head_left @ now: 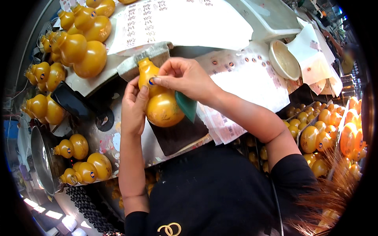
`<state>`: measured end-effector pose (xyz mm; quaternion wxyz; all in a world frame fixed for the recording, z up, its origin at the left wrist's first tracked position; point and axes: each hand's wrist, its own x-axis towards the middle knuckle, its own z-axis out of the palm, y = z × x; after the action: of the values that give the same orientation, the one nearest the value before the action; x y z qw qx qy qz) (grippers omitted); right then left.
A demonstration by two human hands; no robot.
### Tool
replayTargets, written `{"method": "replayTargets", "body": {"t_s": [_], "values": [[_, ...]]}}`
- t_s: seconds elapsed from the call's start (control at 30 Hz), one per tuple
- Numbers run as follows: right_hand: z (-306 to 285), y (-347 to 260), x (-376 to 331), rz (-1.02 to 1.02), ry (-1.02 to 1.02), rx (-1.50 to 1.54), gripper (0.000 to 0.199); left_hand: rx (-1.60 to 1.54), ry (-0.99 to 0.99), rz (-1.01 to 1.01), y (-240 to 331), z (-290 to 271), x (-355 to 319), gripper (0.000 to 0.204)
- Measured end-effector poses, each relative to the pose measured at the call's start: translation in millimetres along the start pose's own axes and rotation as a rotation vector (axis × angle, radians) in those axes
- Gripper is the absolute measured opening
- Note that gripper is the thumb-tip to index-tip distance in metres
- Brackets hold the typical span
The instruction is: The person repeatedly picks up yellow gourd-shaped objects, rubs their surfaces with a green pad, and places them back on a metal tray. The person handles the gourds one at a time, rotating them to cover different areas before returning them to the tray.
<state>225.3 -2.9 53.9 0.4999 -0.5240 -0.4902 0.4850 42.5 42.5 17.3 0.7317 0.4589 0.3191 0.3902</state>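
A glossy yellow-brown gourd (164, 111) lies tilted before me, its narrow neck pointing away and resting near a folded grey cloth (130, 67). My left hand (134, 104) is wrapped around the gourd's left side, thumb on its waist. At the upper bulb, the thumb and forefinger of my right hand (185, 76) pinch by a small round dark-blue sticker (151, 81), pressed to the surface. A flat green scraper-like piece (186, 105) sticks out below the right palm, tucked in that hand. Under the gourd lies a dark brown pad (177, 137).
Sheets of round stickers (244, 63) and a large printed sheet (181, 27) cover the table. A white bowl (284, 59) stands right. More gourds (84, 55) line the left, beside a phone on a stand (71, 100) and a metal pan (42, 157). Crated gourds (315, 137) stand at right.
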Motion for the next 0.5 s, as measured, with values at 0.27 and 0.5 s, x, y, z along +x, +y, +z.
{"method": "replayTargets", "body": {"t_s": [0.27, 0.5], "values": [[-2.8, 6.7, -1.3, 0.07, 0.03, 0.019, 0.029, -0.007, 0.022, -0.003, 4.9, 8.9, -3.7, 0.048], [-13.0, -2.3, 5.8, 0.207, -0.072, 0.151, 0.056, 0.019, 0.0, -0.031, 9.7, 5.8, -1.2, 0.046]]}}
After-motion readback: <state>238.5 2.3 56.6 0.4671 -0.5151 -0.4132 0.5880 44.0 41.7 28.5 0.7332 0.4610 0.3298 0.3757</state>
